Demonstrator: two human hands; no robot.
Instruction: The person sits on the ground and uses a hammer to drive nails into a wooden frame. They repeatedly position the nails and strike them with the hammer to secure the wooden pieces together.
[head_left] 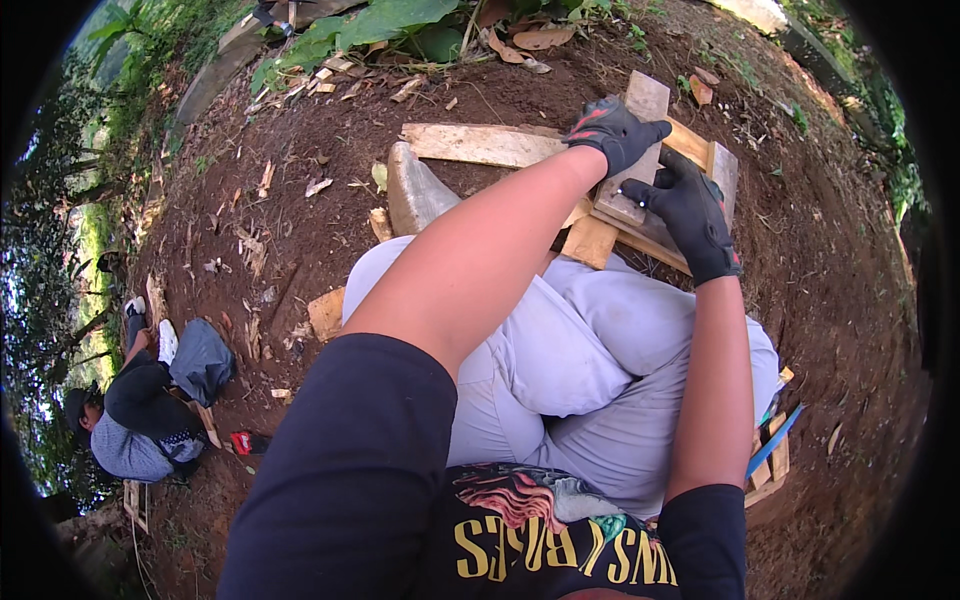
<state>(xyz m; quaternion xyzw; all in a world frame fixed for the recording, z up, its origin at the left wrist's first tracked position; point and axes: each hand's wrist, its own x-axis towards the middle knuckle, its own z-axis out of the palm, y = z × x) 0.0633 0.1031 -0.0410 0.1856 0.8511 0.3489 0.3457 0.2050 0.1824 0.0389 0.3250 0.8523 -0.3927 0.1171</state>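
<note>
Both my hands wear dark gloves and work at a small frame of nailed-looking wooden pieces (728, 180) beyond my knees. My left hand (612, 135) is closed around the left edge of a short wooden board (648, 97), its thumb laid across the top. Lower down, my right hand (695, 215) grips the same board from its right side, thumb on the upper face. A tiny bright spot shows by that thumb; I cannot make out what it is. The board lies across the other pieces. A paler wood block (590, 242) sticks out toward my knee.
A long plank (480, 145) lies on the brown soil at left, beside a curved grey piece (415, 190). Wood chips litter the ground. Wood scraps and a blue strip (775, 440) sit by my right hip. Another person (150, 410) sits at far left near a dark bag (202, 360).
</note>
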